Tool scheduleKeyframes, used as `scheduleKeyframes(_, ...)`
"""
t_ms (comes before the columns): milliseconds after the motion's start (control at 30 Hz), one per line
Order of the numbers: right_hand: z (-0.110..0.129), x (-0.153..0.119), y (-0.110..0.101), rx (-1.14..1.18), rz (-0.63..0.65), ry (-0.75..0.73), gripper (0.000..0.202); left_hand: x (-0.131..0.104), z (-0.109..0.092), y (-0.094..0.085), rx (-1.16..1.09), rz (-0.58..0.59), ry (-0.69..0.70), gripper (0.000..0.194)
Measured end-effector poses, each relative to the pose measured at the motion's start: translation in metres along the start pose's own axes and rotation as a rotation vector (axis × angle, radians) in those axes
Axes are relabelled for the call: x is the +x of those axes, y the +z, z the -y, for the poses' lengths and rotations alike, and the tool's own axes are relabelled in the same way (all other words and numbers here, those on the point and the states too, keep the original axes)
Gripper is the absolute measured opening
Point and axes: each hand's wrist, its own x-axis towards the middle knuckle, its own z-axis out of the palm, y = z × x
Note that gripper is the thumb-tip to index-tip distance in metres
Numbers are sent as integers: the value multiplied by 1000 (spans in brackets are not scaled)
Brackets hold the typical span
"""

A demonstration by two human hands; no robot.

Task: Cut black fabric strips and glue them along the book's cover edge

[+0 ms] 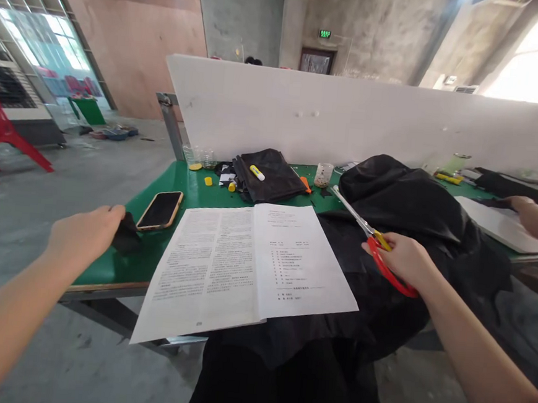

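Observation:
My left hand (87, 230) is closed on a small piece of black fabric (127, 235) above the table's left edge, just left of a phone (160, 210) with a dark screen. Scissors (389, 264) with red and yellow handles are in my right hand (406, 262), their blades pointing up and to the left. Whether the blades are slightly apart is hard to tell. Below them spreads a large black cloth (403, 206), draped over the table and down its front. Between my hands lie printed sheets (245, 262), overhanging the front edge of the table.
On the green table (147, 266) are a folded black cloth (275, 177), a yellow-and-white glue stick (257, 173) and a clear cup (323, 175). A white partition (303, 117) stands behind. At right, another person's hand (535, 216) is above a white board (495, 225).

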Motion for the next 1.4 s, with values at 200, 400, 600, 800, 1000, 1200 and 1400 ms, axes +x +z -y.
scheduleKeyframes(200,9,64,26,-374,29,-40,32,-9,-13,27,-19,67,2,44)
scheduleKeyframes(400,14,84,50,-384,-42,51,42,-33,-18,36,-91,-74,50,43)
scheduleKeyframes(600,15,96,62,-423,-57,88,47,-57,-66,-6,-198,-220,214,45)
scheduleKeyframes(800,7,110,55,-443,2,35,52,-76,-130,-36,-411,-173,372,41)
scheduleKeyframes(1000,10,95,34,-456,-32,-93,52,-95,-200,-62,-428,-208,702,36)
scheduleKeyframes(1200,18,0,18,-132,-332,-535,32,-111,-211,-66,-490,-187,684,30)
scheduleKeyframes(1400,-20,-95,42,122,-291,-677,37,-145,-203,-55,-589,-142,446,37)
